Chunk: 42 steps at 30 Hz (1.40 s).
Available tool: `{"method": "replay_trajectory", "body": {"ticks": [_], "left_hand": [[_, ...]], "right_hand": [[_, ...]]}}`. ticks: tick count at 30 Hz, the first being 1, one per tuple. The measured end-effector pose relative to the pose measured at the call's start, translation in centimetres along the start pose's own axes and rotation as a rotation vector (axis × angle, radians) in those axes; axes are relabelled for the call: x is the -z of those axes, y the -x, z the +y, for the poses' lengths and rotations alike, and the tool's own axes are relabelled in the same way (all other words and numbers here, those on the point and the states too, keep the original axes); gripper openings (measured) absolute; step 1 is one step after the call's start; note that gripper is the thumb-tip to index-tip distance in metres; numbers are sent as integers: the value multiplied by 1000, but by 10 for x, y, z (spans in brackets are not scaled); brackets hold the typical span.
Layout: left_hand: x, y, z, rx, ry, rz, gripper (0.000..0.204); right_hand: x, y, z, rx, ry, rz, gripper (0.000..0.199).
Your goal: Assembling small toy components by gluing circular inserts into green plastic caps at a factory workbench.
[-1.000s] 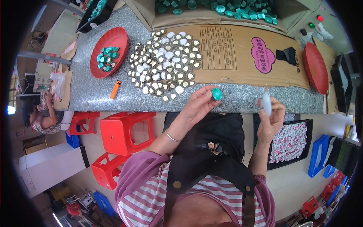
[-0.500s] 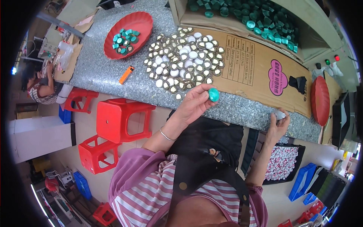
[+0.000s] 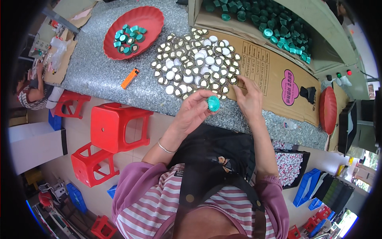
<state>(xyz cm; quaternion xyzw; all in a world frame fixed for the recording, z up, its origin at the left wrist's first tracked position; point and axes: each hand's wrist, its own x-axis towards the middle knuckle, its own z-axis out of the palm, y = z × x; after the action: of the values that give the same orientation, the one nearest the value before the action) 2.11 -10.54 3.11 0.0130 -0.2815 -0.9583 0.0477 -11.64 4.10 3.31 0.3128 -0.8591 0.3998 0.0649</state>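
My left hand (image 3: 191, 112) pinches a small green fluted cap (image 3: 213, 103) between thumb and fingers, above the table's front edge. My right hand (image 3: 250, 97) is at the right edge of a heap of small round discs (image 3: 187, 67), its thumb and forefinger apart and nothing visible between them. Many discs are dark-rimmed with pale centres, others plain white. A small clear bottle with a white label (image 3: 289, 124) lies on the table, right of my right forearm. More green caps (image 3: 126, 39), some with something pale inside, lie in a red scalloped dish (image 3: 153, 28) at the far left.
The heap partly covers a flattened cardboard sheet (image 3: 270, 79) on the grey speckled table (image 3: 87, 59). An orange lighter (image 3: 130, 78) lies left. Behind stands a bin of green caps (image 3: 274, 32). Another red dish (image 3: 328, 109) is far right. Red stools (image 3: 115, 127) stand at left, below the table.
My right hand has let go of the small bottle and moved left to the disc heap. The left hand still holds the green cap, slightly further left in view.
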Motion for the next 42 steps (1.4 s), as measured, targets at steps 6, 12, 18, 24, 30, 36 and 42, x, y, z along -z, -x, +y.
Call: {"method": "replay_trajectory", "body": {"ticks": [6,12,18,24,30,36,42], "left_hand": [[20,8,-4,53,45,33,33],[18,-6,-2,91,51,-33,38],[14,-18,-16,142,137,-104,34],[2,-18,-28,117,82,-57,30],[2,-19,-36,90,12,-35,31],[-11,-23,-57,176,-30,-21,27],[-21,-28,-75,164,-104,-65,30]], "right_hand": [[-2,-6,-6,121,301,-5,26],[22,9,0,20,384,-76,25],[34,4,3,72,218,-139,22],[35,-2,11,100,245,-246,24],[51,26,-2,-61,-38,-118,27],[56,73,-8,-166,-442,97,33],[61,87,-11,-68,-340,190,31]]}}
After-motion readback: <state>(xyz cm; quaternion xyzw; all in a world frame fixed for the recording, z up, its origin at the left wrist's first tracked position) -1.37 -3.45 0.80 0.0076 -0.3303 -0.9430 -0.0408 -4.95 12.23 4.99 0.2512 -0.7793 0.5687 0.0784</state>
